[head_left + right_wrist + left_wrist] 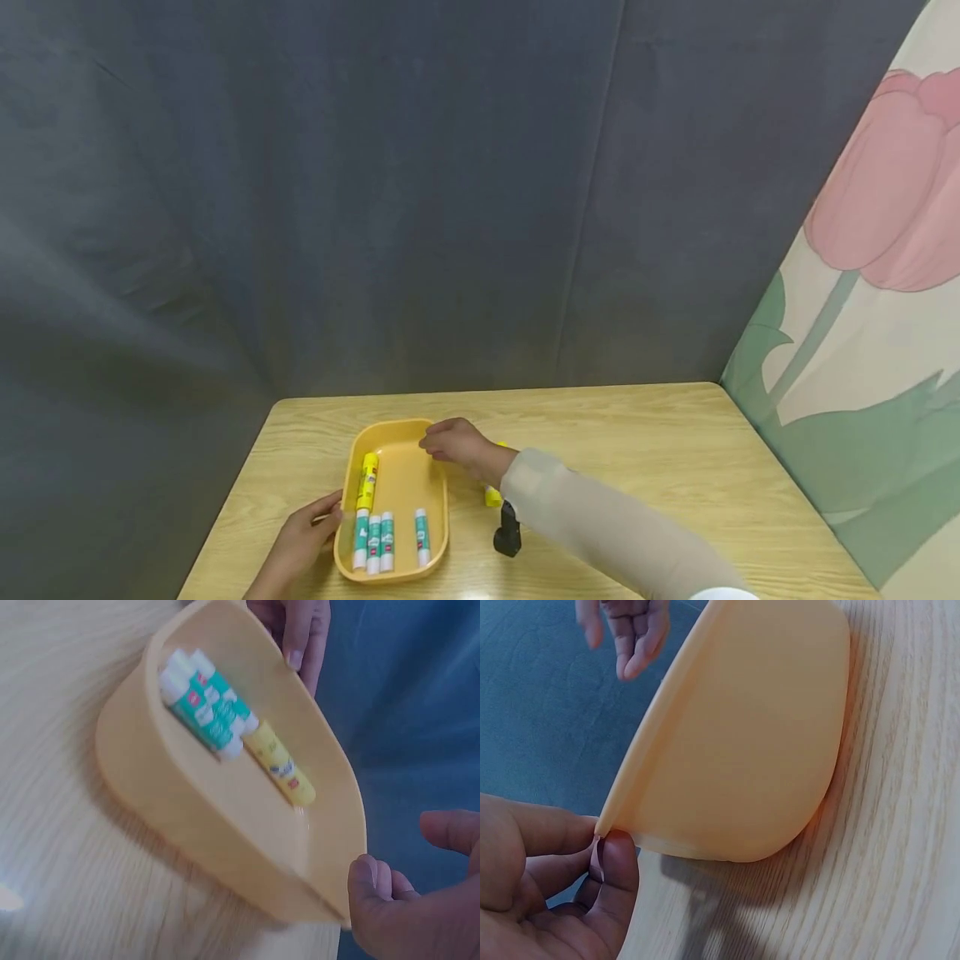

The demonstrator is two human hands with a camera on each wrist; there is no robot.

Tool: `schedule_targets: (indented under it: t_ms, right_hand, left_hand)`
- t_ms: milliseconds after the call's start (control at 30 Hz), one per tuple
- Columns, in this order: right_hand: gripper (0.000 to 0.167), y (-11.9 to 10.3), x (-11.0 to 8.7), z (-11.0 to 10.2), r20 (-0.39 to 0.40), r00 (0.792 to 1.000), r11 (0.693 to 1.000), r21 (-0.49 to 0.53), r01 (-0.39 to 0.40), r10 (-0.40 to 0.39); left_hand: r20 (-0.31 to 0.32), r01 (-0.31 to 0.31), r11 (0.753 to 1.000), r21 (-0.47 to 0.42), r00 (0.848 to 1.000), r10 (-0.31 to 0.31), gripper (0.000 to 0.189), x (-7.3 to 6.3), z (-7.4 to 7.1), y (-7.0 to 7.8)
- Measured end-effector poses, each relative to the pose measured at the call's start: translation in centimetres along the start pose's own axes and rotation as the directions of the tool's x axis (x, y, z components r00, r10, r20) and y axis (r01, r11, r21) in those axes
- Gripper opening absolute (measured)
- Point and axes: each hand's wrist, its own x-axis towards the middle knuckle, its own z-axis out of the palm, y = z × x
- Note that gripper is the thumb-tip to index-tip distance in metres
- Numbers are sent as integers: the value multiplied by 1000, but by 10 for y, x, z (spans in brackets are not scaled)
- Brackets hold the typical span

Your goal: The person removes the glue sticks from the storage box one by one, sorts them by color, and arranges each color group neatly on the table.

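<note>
A yellow-orange plastic tray [408, 492] lies lengthwise on the table's left part. Inside it a yellow glue stick [367, 481] rests along the left wall. Below that are teal-and-white glue sticks [374, 543] side by side, and another teal glue stick [422, 536] lies apart at the right. My left hand [303, 533] pinches the tray's left rim between thumb and fingers, as the left wrist view shows. At the far right corner is my right hand [461, 442], its fingers loosely bent beside the rim with nothing in them.
On the table right of the tray, a yellow stick [492, 497] is partly hidden by my right forearm. A small black object [507, 531] stands nearer to me. A dark curtain [450, 208] hangs behind the wooden table [637, 433]; a tulip-print cloth [877, 333] hangs at the right.
</note>
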Motion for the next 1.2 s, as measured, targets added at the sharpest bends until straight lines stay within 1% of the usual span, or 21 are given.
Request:
schedule_targets:
  t_ms: [133,233,367,467,567,700,900,1000,1200]
  right_hand:
    - [47,3,4,14,-22,999,999,39,-32,33]
    - [45,9,5,24,-34,998,996,67,-58,60]
    - [44,15,7,36,-37,997,995,72,-67,70]
    - [41,15,9,43,-33,997,997,40,-64,66]
    - [29,14,11,50,-27,997,998,-14,-66,66]
    - [16,17,13,59,-35,997,995,-68,-77,75]
    - [13,28,15,67,-57,993,994,-45,-102,99]
    - [8,30,17,69,-54,993,992,-55,-112,109]
    - [5,33,18,72,-68,984,982,-80,-169,164]
  left_hand:
    - [11,-23,1000,0,1000,23,47,0,2,0]
    - [21,-19,1000,-1,1000,19,48,1,4,-4]
    - [23,-25,1000,-7,999,25,47,1,4,-7]
    - [21,-29,999,-21,999,30,48,1,2,-7]
    - [18,-25,999,-42,1000,26,49,2,1,-5]
    - [8,-30,999,-37,1000,30,49,3,-1,-3]
    - [12,-35,999,-33,999,35,51,2,-3,-5]
    - [6,-34,999,-38,999,35,50,0,-4,-5]
    - [12,-65,997,-40,998,65,49,-1,-4,-5]
